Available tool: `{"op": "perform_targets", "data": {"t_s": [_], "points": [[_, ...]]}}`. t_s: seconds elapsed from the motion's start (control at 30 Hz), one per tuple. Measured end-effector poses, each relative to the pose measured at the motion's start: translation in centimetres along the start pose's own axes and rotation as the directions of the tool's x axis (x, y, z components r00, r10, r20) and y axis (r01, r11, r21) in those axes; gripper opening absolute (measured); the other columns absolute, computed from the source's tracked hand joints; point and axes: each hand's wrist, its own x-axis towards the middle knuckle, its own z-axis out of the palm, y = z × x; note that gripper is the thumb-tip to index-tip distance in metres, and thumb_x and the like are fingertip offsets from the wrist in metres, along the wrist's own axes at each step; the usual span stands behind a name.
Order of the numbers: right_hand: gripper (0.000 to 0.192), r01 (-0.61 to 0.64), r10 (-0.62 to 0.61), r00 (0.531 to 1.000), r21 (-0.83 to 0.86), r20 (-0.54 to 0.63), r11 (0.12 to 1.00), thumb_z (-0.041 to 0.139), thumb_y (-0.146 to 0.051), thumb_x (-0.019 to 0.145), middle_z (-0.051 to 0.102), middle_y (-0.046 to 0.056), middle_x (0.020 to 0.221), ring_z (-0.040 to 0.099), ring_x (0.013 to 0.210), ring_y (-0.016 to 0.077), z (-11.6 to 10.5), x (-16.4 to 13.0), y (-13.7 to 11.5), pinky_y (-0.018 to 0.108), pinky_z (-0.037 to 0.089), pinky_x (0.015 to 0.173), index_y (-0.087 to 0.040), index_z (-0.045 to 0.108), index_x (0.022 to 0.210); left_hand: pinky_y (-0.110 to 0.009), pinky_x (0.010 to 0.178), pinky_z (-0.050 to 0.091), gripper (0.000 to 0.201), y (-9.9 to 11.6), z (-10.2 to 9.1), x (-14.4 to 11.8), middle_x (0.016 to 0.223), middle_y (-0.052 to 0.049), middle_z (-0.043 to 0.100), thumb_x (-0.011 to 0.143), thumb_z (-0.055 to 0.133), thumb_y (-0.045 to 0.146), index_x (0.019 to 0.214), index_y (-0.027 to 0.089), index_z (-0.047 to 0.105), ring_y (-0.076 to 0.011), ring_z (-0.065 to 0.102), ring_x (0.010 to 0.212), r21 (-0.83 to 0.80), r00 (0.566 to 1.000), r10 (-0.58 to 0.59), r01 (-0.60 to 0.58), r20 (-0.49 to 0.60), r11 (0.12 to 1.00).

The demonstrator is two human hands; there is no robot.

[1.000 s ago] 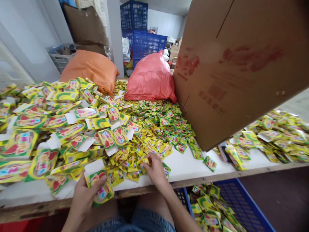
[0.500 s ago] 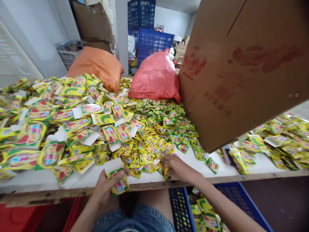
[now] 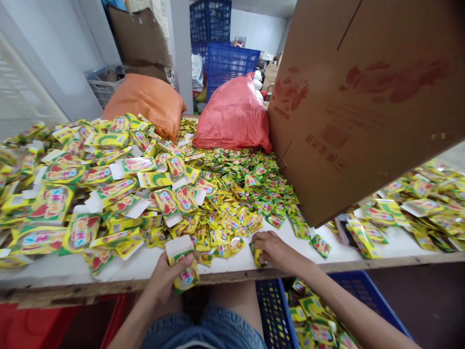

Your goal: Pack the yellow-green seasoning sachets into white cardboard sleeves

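My left hand [image 3: 165,281] holds a small yellow-green carton [image 3: 184,268] with its white flap open, at the table's front edge. My right hand [image 3: 273,250] rests on the white tabletop [image 3: 232,264] with its fingers closed around a bunch of small yellow-green sachets [image 3: 258,256]. A wide heap of the same sachets [image 3: 232,203] lies just beyond both hands. Flat and folded cartons of the same print [image 3: 90,194] are piled to the left.
A big brown cardboard box [image 3: 363,102] leans over the table at right. An orange sack [image 3: 145,99] and a red sack [image 3: 234,116] sit at the back. A blue crate [image 3: 366,303] with filled cartons stands under the table at right; blue crates [image 3: 223,53] are stacked behind.
My right hand drew back from the sachet heap to the table's front edge with sachets in it. My left hand kept the open carton and shifted right, closer to the right hand.
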Motion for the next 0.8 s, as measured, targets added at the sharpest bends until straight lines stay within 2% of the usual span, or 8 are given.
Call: {"op": "perform_targets", "data": {"t_s": [0.1, 0.2, 0.3, 0.43, 0.5, 0.6, 0.7, 0.8], "points": [[0.014, -0.141, 0.144, 0.989, 0.115, -0.018, 0.983, 0.052, -0.012, 0.068, 0.057, 0.006, 0.091, 0.052, 0.086, 0.02, 1.3, -0.5, 0.9, 0.03, 0.038, 0.076, -0.017, 0.054, 0.081, -0.029, 0.068, 0.051, 0.043, 0.0, 0.7, 0.3, 0.088, -0.008, 0.07, 0.057, 0.078, 0.029, 0.093, 0.014, 0.062, -0.0214, 0.064, 0.08, 0.064, 0.998, -0.007, 0.002, 0.07, 0.998], [0.032, -0.244, 0.267, 0.962, 0.278, -0.047, 0.929, 0.052, -0.016, 0.072, 0.058, 0.006, 0.091, 0.055, 0.081, 0.0191, 2.8, -2.0, 1.9, 0.029, 0.04, 0.072, -0.017, 0.046, 0.103, -0.029, 0.067, 0.05, 0.034, -0.3, 1.4, 1.1, 0.078, -0.007, 0.069, 0.062, 0.074, 0.032, 0.087, 0.012, 0.062, -0.0201, 0.063, 0.073, 0.137, 0.978, 0.028, -0.057, 0.207, 0.989], [0.021, -0.267, 0.304, 0.95, 0.326, -0.068, 0.907, 0.05, -0.022, 0.077, 0.06, 0.004, 0.08, 0.056, 0.076, 0.0204, 2.9, -2.9, 1.0, 0.031, 0.041, 0.069, -0.018, 0.048, 0.098, -0.028, 0.063, 0.048, 0.032, -0.9, 2.3, 2.0, 0.067, -0.003, 0.065, 0.061, 0.074, 0.032, 0.081, 0.012, 0.06, -0.0165, 0.06, 0.063, 0.22, 0.97, 0.055, -0.109, 0.237, 0.969], [0.015, -0.063, 0.26, 0.929, 0.58, -0.262, 0.812, 0.046, -0.031, 0.085, 0.06, 0.002, 0.081, 0.056, 0.073, 0.0179, 1.3, -0.8, -4.1, 0.027, 0.043, 0.065, -0.02, 0.049, 0.095, -0.029, 0.072, 0.047, 0.038, -1.4, 3.3, 2.7, 0.078, -0.005, 0.067, 0.057, 0.076, 0.029, 0.087, 0.013, 0.059, -0.018, 0.061, 0.074, 0.293, 0.969, 0.088, -0.156, 0.233, 0.943], [0.018, 0.121, 0.271, 0.851, 0.671, -0.449, 0.732, 0.045, -0.031, 0.086, 0.059, 0.003, 0.091, 0.055, 0.081, 0.0175, 0.8, 1.4, -7.1, 0.027, 0.044, 0.069, -0.021, 0.047, 0.102, -0.029, 0.076, 0.045, 0.037, -1.3, 3.7, 2.7, 0.084, -0.006, 0.067, 0.059, 0.074, 0.028, 0.09, 0.012, 0.06, -0.0186, 0.06, 0.079, 0.331, 0.951, 0.091, -0.191, 0.294, 0.924], [0.011, 0.301, 0.153, 0.769, 0.564, -0.62, 0.769, 0.044, -0.024, 0.086, 0.053, 0.005, 0.096, 0.051, 0.093, 0.0194, 0.8, 4.2, -9.9, 0.03, 0.042, 0.079, -0.021, 0.049, 0.095, -0.027, 0.075, 0.045, 0.035, -1.0, 3.8, 2.5, 0.087, -0.004, 0.066, 0.063, 0.071, 0.024, 0.094, 0.013, 0.061, -0.0178, 0.058, 0.079, 0.365, 0.923, 0.088, -0.234, 0.374, 0.901], [0.013, 0.286, -0.023, 0.835, 0.396, -0.55, 0.873, 0.041, -0.013, 0.085, 0.05, 0.007, 0.096, 0.047, 0.093, 0.0207, 0.8, 5.2, -10.7, 0.033, 0.041, 0.081, -0.02, 0.05, 0.092, -0.026, 0.076, 0.044, 0.039, -0.8, 3.7, 2.3, 0.092, -0.003, 0.065, 0.063, 0.07, 0.021, 0.1, 0.014, 0.06, -0.0177, 0.056, 0.083, 0.358, 0.918, 0.109, -0.255, 0.381, 0.898], [0.019, 0.215, -0.097, 0.9, 0.241, -0.425, 0.946, 0.041, -0.004, 0.079, 0.048, 0.007, 0.092, 0.046, 0.089, 0.0214, 0.0, 5.0, -11.0, 0.035, 0.042, 0.077, -0.019, 0.052, 0.087, -0.026, 0.073, 0.045, 0.038, -0.8, 3.7, 2.2, 0.087, -0.002, 0.064, 0.062, 0.069, 0.018, 0.098, 0.013, 0.06, -0.0171, 0.055, 0.08, 0.343, 0.908, 0.097, -0.25, 0.408, 0.906]]}}
